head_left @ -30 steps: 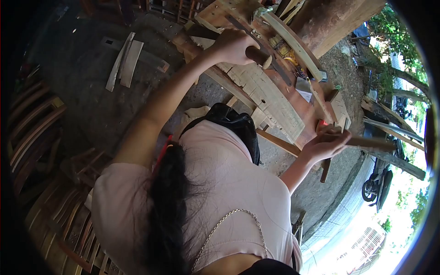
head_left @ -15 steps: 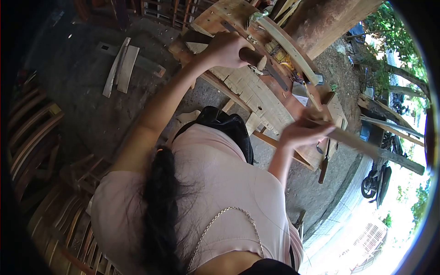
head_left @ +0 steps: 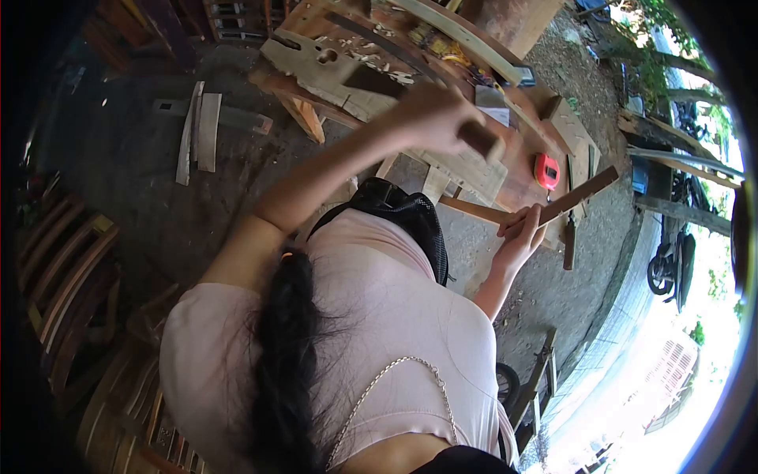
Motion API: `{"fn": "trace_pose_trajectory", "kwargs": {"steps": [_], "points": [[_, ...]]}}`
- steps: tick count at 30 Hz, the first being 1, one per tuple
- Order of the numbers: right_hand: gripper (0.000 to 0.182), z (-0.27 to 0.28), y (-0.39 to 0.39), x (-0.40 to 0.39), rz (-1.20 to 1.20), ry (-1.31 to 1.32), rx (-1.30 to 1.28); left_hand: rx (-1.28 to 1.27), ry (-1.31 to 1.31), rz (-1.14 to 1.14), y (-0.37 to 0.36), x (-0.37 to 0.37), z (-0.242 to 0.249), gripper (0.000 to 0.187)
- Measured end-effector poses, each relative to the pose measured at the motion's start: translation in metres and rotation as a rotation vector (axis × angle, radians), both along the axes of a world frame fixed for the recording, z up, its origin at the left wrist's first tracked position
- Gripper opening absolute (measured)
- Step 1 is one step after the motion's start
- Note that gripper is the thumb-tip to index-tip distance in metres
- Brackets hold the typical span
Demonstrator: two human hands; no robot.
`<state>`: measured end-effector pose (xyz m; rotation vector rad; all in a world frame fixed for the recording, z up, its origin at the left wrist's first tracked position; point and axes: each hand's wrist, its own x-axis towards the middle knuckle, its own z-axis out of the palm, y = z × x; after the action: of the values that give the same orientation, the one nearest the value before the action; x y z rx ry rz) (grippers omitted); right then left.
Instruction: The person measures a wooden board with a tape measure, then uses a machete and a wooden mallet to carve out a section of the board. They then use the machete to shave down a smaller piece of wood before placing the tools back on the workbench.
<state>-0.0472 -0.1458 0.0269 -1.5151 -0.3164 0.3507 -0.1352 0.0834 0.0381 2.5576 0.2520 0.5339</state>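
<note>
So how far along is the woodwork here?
Some cutting looks done: shavings litter the bench. In hand: the left grip holds a brown-handled tool, the right grip a wooden strip. Probably remaining: working or fitting that strip, since it is joined to nothing; how much, I cannot tell.

A wooden-handled tool [head_left: 483,142] lies gripped in the left hand [head_left: 434,117] above the bench [head_left: 521,150], its round handle end blurred and a broad dark flat part showing beyond the fist. A narrow, flat brown wooden strip [head_left: 583,195] slants out of the right hand [head_left: 521,233], its far end free.
</note>
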Motion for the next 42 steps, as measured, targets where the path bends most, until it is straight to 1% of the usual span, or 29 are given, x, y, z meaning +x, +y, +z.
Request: {"fn": "trace_pose_trajectory", "kwargs": {"steps": [1, 3, 4, 5, 7, 9, 10, 12, 13, 15, 16, 18, 20, 21, 22, 23, 25, 26, 28, 29, 31, 33, 34, 36, 37, 38, 39, 41, 42], "points": [[0.016, -0.002, -0.015, 0.002, -0.015, 0.0, 0.002, 0.02, -0.006, -0.083, -0.028, 0.014, -0.002, 0.009], [0.019, -0.008, -0.044, 0.004, -0.096, -0.033, -0.08, -0.119, -0.072, -0.237, -0.08, 0.04, -0.006, 0.009], [0.021, -0.007, -0.057, 0.003, -0.127, -0.053, -0.095, -0.11, -0.028, -0.298, -0.103, 0.051, -0.007, 0.009], [0.028, 0.001, -0.061, -0.003, -0.258, -0.044, -0.123, -0.1, 0.014, -0.362, -0.121, 0.062, -0.008, 0.009], [0.03, 0.001, -0.096, 0.005, -0.343, -0.1, -0.138, -0.043, -0.035, -0.412, -0.154, 0.085, -0.024, 0.01], [0.03, 0.016, -0.128, 0.009, -0.485, -0.185, -0.223, 0.002, -0.084, -0.462, -0.172, 0.097, -0.029, 0.01], [0.034, 0.027, -0.142, 0.011, -0.593, -0.242, -0.284, -0.003, -0.065, -0.437, -0.177, 0.102, -0.031, 0.01], [0.037, 0.043, -0.178, 0.02, -0.675, -0.459, -0.289, -0.006, -0.043, -0.428, -0.182, 0.111, -0.034, 0.01], [0.037, 0.051, -0.19, 0.022, -0.69, -0.453, -0.291, -0.028, -0.013, -0.394, -0.18, 0.112, -0.037, 0.011], [0.036, 0.062, -0.202, 0.025, -0.824, -0.62, -0.154, -0.045, 0.023, -0.364, -0.172, 0.115, -0.041, 0.011], [0.036, 0.058, -0.199, 0.026, -0.829, -0.613, -0.155, -0.033, 0.023, -0.315, -0.166, 0.116, -0.043, 0.012], [0.033, 0.039, -0.174, 0.027, -0.909, -0.712, 0.136, -0.024, 0.046, -0.24, -0.153, 0.112, -0.039, 0.012], [0.019, 0.004, -0.103, -0.006, -0.71, -0.482, 0.357, -0.024, 0.05, -0.212, -0.141, 0.111, -0.04, 0.012], [0.019, -0.015, -0.102, -0.023, -0.707, -0.478, 0.36, -0.03, 0.053, -0.185, -0.137, 0.11, -0.04, 0.012], [0.027, -0.036, -0.109, -0.043, -0.373, -0.143, 0.127, 0.0, 0.041, -0.139, -0.13, 0.107, -0.041, 0.013], [0.041, -0.046, -0.114, -0.055, -0.034, 0.187, -0.104, 0.009, 0.045, -0.137, -0.119, 0.102, -0.042, 0.013], [0.022, -0.023, -0.132, -0.026, -0.063, 0.021, -0.184, 0.047, 0.143, -0.019, -0.091, 0.092, -0.045, 0.012], [0.021, -0.007, -0.139, -0.01, -0.081, -0.086, -0.064, 0.044, 0.156, -0.023, -0.083, 0.084, -0.045, 0.012], [0.022, 0.025, -0.135, 0.01, -0.328, -0.155, 0.241, 0.046, 0.108, 0.005, -0.068, 0.077, -0.039, 0.011], [0.022, 0.022, -0.122, 0.013, -0.33, -0.155, 0.241, 0.046, 0.109, 0.003, -0.065, 0.075, -0.041, 0.011], [0.024, 0.016, -0.083, 0.01, -0.673, -0.353, 0.629, 0.094, 0.022, 0.018, -0.06, 0.07, -0.046, 0.009], [0.021, -0.068, -0.057, -0.021, -0.527, -0.528, 0.052, 0.075, 0.07, 0.01, -0.059, 0.069, -0.04, 0.01], [0.021, -0.051, -0.049, -0.033, -0.522, -0.527, 0.057, 0.057, 0.12, 0.0, -0.056, 0.067, -0.038, 0.011], [0.036, -0.003, -0.038, -0.053, 0.053, 0.329, -0.126, 0.113, 0.136, 0.047, -0.032, 0.054, -0.044, 0.012], [0.022, -0.022, -0.051, -0.029, 0.069, 0.102, -0.061, 0.163, 0.145, 0.095, -0.016, 0.049, -0.048, 0.013], [0.02, -0.006, -0.059, -0.012, 0.016, -0.038, -0.034, 0.135, 0.091, 0.087, -0.006, 0.043, -0.053, 0.016], [0.017, 0.015, -0.063, -0.001, -0.116, -0.093, 0.012, 0.126, 0.095, 0.088, -0.002, 0.039, -0.055, 0.016], [0.021, 0.043, -0.056, 0.017, -0.37, -0.255, 0.153, 0.066, 0.032, 0.082, 0.009, 0.034, -0.05, 0.016], [0.023, 0.033, -0.052, 0.022, -0.475, -0.316, 0.273, 0.074, 0.073, 0.089, 0.011, 0.032, -0.045, 0.017]]}}
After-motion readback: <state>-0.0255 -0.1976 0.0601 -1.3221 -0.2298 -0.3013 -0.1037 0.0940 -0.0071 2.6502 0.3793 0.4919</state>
